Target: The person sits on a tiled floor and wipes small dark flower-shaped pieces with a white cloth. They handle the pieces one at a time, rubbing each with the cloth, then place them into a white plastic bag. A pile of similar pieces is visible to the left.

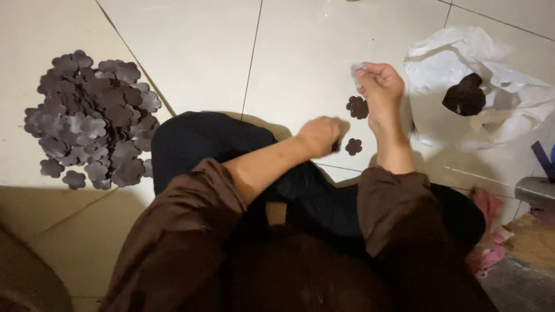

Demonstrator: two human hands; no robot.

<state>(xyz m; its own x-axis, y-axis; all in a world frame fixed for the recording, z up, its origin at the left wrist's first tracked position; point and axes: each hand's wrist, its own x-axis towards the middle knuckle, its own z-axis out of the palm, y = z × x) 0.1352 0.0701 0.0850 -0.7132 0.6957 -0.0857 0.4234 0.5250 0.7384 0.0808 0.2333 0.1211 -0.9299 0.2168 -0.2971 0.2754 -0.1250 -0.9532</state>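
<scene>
We sit on a pale tiled floor (202, 46), knees up in dark trousers (202, 138) and brown sleeves (173, 231) pushed back. To the far left lies our big heap of dark flower-shaped cutouts (92, 118), overlapping one another, with a few strays at its near edge. On the right a crumpled white plastic bag (491, 86) lies open on the tiles, and a dark clump of more pieces (464, 97) shows inside it. Near the right edge we see a bit of pink cloth (488, 231).

Between our knees and the bag, our right hand (381, 92) is raised, its fingers pinched shut on a small pale scrap (355, 72); a single dark flower cutout (357, 107) hangs just beside its palm, and we cannot tell whether it touches. Our left hand (321, 136) is curled closed, just left of another flower cutout (353, 147) lying flat on the floor; what it holds, if anything, is hidden.
</scene>
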